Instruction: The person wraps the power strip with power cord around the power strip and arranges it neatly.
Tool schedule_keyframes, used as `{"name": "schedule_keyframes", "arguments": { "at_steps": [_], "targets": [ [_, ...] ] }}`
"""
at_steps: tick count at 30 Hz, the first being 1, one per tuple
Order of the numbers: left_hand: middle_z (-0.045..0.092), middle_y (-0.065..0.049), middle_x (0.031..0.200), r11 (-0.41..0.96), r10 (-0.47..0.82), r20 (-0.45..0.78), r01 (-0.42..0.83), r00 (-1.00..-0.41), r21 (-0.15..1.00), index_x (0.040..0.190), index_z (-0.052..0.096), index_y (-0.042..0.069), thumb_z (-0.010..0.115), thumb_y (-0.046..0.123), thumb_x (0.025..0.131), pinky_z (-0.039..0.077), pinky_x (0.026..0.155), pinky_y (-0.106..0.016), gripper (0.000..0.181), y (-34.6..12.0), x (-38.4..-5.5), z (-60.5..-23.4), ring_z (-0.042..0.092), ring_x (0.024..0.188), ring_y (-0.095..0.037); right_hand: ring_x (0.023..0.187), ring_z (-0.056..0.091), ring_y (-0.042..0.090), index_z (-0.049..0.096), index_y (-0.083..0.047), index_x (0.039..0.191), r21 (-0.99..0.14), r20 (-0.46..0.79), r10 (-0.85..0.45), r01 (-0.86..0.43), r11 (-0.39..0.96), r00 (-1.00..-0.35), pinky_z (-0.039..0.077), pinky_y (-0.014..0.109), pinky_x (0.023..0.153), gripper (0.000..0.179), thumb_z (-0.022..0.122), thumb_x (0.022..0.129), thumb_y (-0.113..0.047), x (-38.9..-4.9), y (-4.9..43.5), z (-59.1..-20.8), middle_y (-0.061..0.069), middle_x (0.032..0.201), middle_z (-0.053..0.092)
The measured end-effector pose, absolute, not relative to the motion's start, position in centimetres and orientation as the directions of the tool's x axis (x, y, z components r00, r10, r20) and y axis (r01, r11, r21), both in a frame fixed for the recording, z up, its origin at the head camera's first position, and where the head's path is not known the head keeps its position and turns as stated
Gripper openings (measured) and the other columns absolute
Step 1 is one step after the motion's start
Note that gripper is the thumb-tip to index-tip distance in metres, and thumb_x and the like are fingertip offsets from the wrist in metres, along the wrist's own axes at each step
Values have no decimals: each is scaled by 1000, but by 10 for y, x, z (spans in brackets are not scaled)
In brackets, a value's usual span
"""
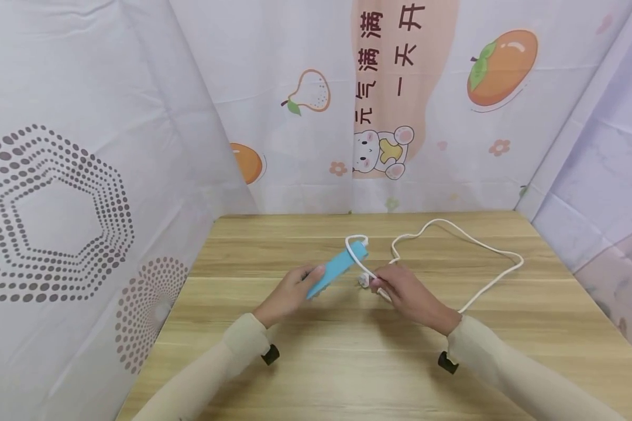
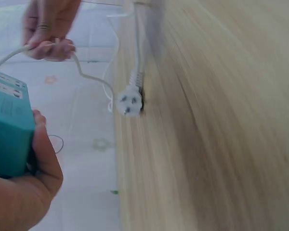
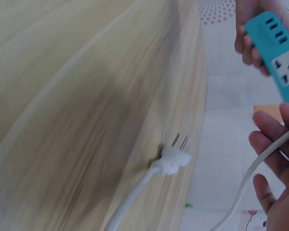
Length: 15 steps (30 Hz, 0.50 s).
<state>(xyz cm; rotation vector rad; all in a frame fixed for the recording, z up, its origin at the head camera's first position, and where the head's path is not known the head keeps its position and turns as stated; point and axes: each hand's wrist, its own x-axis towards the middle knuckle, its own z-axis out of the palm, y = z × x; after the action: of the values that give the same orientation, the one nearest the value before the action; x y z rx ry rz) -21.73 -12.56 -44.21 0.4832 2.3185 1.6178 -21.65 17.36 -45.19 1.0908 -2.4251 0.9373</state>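
A blue power strip (image 1: 336, 268) with white socket faces is gripped in my left hand (image 1: 288, 294), tilted above the table. In the right wrist view, sockets and several USB slots show on the strip (image 3: 269, 41). A white cord (image 1: 357, 258) loops out of its far end to my right hand (image 1: 409, 297), which pinches it between thumb and fingers. Below and near the right hand, the cord's white three-pin plug (image 2: 130, 100) lies on the table, its pins (image 3: 182, 142) bare. In the head view the right hand partly hides the plug.
The wooden table (image 1: 316, 362) bears the rest of the cord (image 1: 497, 250), which runs in a wide loop at the right. A patterned white curtain (image 1: 274, 146) stands behind the table, with others at the left and right sides.
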Motion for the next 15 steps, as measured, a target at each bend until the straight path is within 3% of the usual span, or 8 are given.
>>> {"name": "schedule_keyframes", "arguments": {
  "at_steps": [7,10,15],
  "targets": [
    [68,-17,117,185,424,-100,-22,-900,982,139,60,-2,55,64,99,56,84,-41,78,-132,-218,-440,66,97,-23,92,66,14,69,-15,95,-373,581,-558,-803,465,-593,42,42,82,14,69,93,-2,-227,184,-460,-7,94,72],
    [69,-18,119,138,473,-80,-15,-877,990,135,62,-5,61,64,96,56,85,-40,79,-133,-216,-442,67,97,-23,91,66,15,71,-14,97,-336,604,-571,-827,450,-556,43,42,83,14,72,90,-2,-230,184,-461,-6,94,72],
    [71,-14,118,85,589,-22,35,-808,996,129,67,-5,66,54,98,55,85,-40,66,-133,-215,-442,67,98,-23,91,66,20,73,-12,94,-236,600,-619,-851,469,-507,44,46,87,11,75,88,-3,-235,182,-460,-3,93,73]
  ]
}}
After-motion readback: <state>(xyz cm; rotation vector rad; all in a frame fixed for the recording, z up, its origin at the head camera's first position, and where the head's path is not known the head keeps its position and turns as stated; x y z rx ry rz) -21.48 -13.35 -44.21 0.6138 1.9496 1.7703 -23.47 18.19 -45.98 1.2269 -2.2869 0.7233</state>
